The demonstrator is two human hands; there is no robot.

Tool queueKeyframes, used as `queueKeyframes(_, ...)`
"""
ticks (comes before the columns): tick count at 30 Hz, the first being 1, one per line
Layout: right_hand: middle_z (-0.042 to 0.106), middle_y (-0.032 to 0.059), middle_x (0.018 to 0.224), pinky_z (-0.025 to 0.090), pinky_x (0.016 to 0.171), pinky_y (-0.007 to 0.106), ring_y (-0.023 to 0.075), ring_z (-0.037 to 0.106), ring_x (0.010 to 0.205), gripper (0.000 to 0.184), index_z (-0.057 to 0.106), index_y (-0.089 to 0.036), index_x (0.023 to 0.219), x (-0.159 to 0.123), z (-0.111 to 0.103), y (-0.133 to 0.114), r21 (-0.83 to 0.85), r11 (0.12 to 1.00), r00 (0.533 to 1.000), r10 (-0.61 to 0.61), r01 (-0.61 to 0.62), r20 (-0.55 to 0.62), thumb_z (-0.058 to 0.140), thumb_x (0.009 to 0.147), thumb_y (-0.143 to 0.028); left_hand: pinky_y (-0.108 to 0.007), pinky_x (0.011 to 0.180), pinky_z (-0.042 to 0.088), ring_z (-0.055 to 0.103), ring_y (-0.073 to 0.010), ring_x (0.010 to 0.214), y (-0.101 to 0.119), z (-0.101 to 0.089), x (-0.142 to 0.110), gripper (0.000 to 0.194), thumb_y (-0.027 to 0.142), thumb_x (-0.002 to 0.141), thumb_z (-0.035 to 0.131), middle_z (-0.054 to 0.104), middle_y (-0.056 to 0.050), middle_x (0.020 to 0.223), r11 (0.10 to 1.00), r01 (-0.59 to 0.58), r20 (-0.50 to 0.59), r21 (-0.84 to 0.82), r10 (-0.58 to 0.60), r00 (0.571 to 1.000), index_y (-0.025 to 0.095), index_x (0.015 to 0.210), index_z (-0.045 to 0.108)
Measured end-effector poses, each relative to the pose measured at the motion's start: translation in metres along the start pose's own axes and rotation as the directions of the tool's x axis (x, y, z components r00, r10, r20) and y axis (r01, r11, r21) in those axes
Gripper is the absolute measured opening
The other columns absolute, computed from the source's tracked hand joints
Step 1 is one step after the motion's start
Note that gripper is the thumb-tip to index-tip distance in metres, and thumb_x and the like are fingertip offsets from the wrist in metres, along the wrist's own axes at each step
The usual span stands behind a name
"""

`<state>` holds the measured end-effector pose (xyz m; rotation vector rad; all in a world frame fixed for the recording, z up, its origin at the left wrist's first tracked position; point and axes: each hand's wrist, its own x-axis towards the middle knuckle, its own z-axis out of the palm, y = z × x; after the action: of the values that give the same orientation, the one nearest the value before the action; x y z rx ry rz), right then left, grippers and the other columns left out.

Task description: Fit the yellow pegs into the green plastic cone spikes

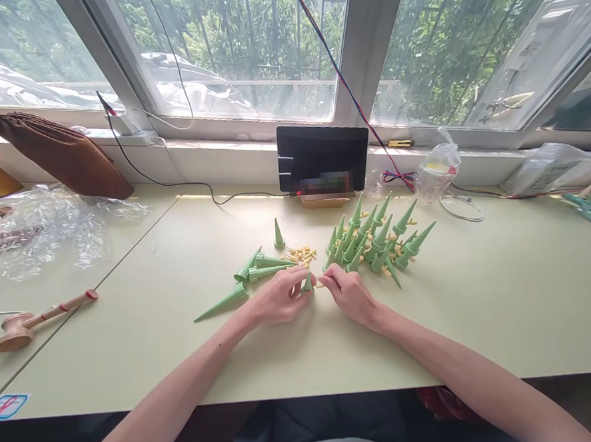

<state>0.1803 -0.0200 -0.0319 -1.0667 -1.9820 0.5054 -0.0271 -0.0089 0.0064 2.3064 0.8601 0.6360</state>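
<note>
My left hand (279, 297) is closed around a green plastic cone-shaped spike (308, 283), its tip pointing up. Close beside it, my right hand (351, 293) pinches a small yellow plastic peg (320, 283) against or next to the spike's side; whether the peg is inserted cannot be made out. Loose yellow pegs (301, 254) lie in a small heap just beyond my hands. Several green spikes (263, 271) lie on their sides to the left, and a single spike (278, 235) stands upright behind them. On the right stands a cluster of green spikes (379, 239) with yellow pegs at their bases.
A black tablet (321, 156) leans at the back of the pale table (304, 364). A wooden kendama (46, 319) and crumpled clear plastic (70, 225) lie at left. At the back right are a plastic bag with a cup (438, 169) and a white cable (461, 209).
</note>
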Motion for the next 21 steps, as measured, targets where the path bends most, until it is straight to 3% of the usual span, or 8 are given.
queueKeyframes(5,0.053,-0.0023,0.060,0.032,0.048,0.021,0.0098,0.041,0.046,0.032,0.052,-0.020,0.080,0.000,0.000,-0.002,0.012,1.000,1.000,-0.012,0.012,-0.006,0.041,0.102,-0.040,-0.024,0.057,0.040,0.047,-0.0130,0.061,-0.002,0.005,0.001,0.016,0.034,0.090,0.059,0.054,-0.001,0.074,1.000,0.010,-0.012,0.021,-0.010,1.000,0.018,0.091,0.062)
queueKeyframes(12,0.047,-0.0041,0.057,0.029,0.047,0.022,0.0094,0.034,0.046,0.032,0.051,-0.020,0.079,0.000,-0.001,0.000,0.029,0.999,0.999,-0.040,0.040,0.003,0.041,0.102,-0.040,-0.025,0.058,0.036,0.040,-0.0117,0.058,-0.003,0.011,0.002,0.024,0.031,0.095,0.050,0.046,0.001,0.065,0.999,-0.008,-0.078,0.032,0.011,0.997,0.016,0.077,0.059)
queueKeyframes(17,0.045,-0.0046,0.056,0.030,0.048,0.022,0.0096,0.035,0.046,0.033,0.054,-0.020,0.081,0.000,0.000,-0.001,0.027,0.999,0.999,-0.035,0.035,0.007,0.040,0.102,-0.041,-0.024,0.055,0.037,0.042,-0.0112,0.058,-0.004,0.012,0.003,0.025,0.033,0.095,0.051,0.053,-0.001,0.070,0.999,0.010,-0.074,-0.036,-0.013,0.997,0.016,0.082,0.062)
queueKeyframes(21,0.039,-0.0075,0.051,0.030,0.048,0.022,0.0104,0.035,0.044,0.026,0.057,-0.018,0.096,0.001,-0.002,-0.004,0.030,1.000,1.000,-0.005,0.004,0.030,0.042,0.101,-0.040,-0.023,0.052,0.037,0.044,-0.0101,0.058,-0.003,0.009,0.004,0.024,0.033,0.095,0.052,0.057,-0.003,0.076,0.991,0.030,-0.084,-0.134,-0.041,0.996,0.016,0.086,0.066)
